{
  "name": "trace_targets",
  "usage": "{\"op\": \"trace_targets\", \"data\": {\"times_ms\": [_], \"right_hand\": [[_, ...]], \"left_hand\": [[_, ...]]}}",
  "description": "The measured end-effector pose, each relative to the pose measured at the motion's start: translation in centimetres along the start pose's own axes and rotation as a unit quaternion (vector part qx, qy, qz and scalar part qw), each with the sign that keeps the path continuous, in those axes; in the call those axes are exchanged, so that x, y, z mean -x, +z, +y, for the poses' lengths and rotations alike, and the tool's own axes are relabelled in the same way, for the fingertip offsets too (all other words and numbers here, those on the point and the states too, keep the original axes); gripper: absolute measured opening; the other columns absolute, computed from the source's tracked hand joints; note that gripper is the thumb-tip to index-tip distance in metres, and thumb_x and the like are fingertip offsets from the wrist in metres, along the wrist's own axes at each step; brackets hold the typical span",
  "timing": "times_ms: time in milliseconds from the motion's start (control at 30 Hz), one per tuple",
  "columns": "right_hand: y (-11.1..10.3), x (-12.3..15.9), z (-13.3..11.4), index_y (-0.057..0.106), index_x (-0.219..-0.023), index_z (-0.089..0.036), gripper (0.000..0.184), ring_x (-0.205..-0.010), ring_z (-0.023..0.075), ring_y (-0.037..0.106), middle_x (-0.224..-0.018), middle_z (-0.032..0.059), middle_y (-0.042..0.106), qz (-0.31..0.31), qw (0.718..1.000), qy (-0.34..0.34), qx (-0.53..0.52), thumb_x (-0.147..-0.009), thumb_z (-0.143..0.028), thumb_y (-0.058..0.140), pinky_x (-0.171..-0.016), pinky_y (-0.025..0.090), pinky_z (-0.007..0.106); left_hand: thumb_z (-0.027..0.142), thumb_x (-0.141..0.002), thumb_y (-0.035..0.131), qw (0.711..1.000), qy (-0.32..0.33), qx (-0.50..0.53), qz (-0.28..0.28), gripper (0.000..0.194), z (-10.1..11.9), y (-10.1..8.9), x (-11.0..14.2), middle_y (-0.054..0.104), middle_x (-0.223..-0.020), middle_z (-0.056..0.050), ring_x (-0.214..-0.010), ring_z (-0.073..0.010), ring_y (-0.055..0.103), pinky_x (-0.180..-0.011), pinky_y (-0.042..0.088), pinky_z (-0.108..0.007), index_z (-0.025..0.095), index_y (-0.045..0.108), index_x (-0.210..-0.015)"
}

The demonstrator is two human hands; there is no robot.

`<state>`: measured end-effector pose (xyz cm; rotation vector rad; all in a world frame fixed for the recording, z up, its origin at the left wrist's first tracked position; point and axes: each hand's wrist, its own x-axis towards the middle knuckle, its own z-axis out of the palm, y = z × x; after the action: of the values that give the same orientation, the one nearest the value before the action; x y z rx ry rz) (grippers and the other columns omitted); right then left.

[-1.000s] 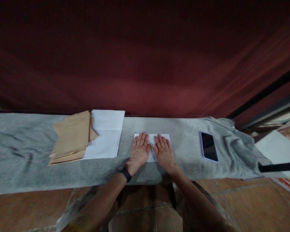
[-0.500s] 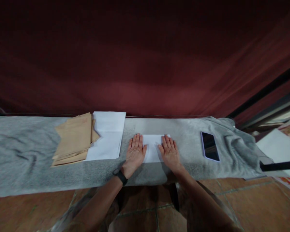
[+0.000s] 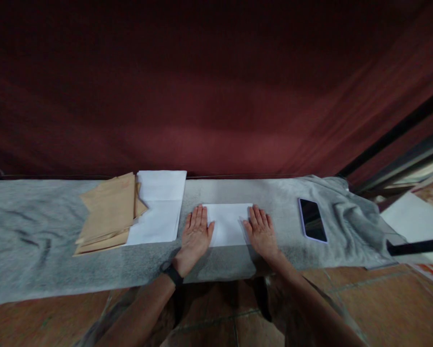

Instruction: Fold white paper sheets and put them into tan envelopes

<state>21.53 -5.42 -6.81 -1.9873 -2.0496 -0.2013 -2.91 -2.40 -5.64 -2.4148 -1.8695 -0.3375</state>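
Note:
A white sheet of paper (image 3: 228,224), which looks folded, lies flat on the grey cloth (image 3: 274,193) in front of me. My left hand (image 3: 195,231) rests palm down along its left edge, fingers stretched out and pointing away from me. At the right edge, my right hand (image 3: 261,230) lies flat in the same way, fingers slightly apart. Neither hand grips anything. To the left of my left hand is a stack of larger white paper (image 3: 162,207), partly covered by several brown envelopes (image 3: 110,207).
On the right of the cloth lies a phone (image 3: 312,220) in a lilac case, its screen dark. A dark red curtain (image 3: 216,106) hangs behind the cloth. Dark bars (image 3: 418,246) and printed material stand at the far right. Tiled floor (image 3: 346,294) shows below.
My hands have slid apart, left hand to the left and right hand to the right, so more of the white paper shows between them. The view has shifted slightly.

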Motion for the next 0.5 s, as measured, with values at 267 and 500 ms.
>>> {"op": "trace_targets", "data": {"times_ms": [267, 500], "right_hand": [[-0.5, 0.4, 0.6, 0.036, -0.157, -0.012, 0.060, -0.146, 0.0339, 0.038, -0.159, 0.0174, 0.041, 0.015, 1.000, 0.025, -0.001, -0.107, -0.045, 0.030, -0.119, 0.028, 0.055], [-1.6, 2.0, -3.1, 0.030, -0.159, -0.014, 0.057, -0.150, 0.0238, 0.033, -0.162, 0.0111, 0.037, -0.018, 0.989, -0.122, -0.082, -0.107, -0.038, 0.031, -0.122, 0.030, 0.044]], "left_hand": [[0.035, -0.102, 0.031, 0.999, 0.008, 0.006, 0.039, 0.060, -0.1, -0.3, 0.4, 0.037, -0.160, -0.019, -0.152, -0.0296, 0.029, -0.125, 0.025, -0.052, 0.005, 0.036, -0.154], [0.027, -0.102, 0.031, 0.982, 0.173, 0.074, 0.012, 0.057, 4.1, -1.3, 2.6, 0.037, -0.162, -0.013, -0.153, -0.0227, 0.028, -0.125, 0.030, -0.047, 0.011, 0.029, -0.157]]}}
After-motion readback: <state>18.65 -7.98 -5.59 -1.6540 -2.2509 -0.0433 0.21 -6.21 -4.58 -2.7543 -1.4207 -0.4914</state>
